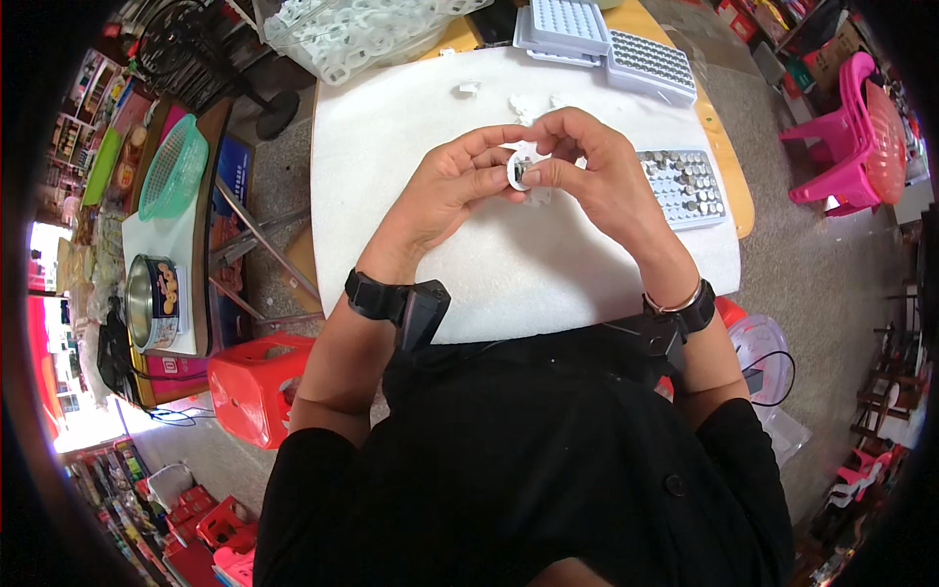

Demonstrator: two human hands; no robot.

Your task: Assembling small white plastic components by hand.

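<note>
Both hands meet above the white foam pad (509, 254): left hand (445, 191) and right hand (597, 171) pinch one small white ring (518, 168) between their fingertips, just left of the battery tray (685, 186)

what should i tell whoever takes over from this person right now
Left hand: grip shut on a small white ring part, held over the white foam mat.
Right hand: fingertips pinched on the same part, at a small dark piece in its middle.
Tray of button cells lies just right of the hands; two more trays sit at the far edge, beside a bag of white parts.
Done: one part in hand. A few loose white bits lie on the mat; how many parts are finished cannot be told.
</note>
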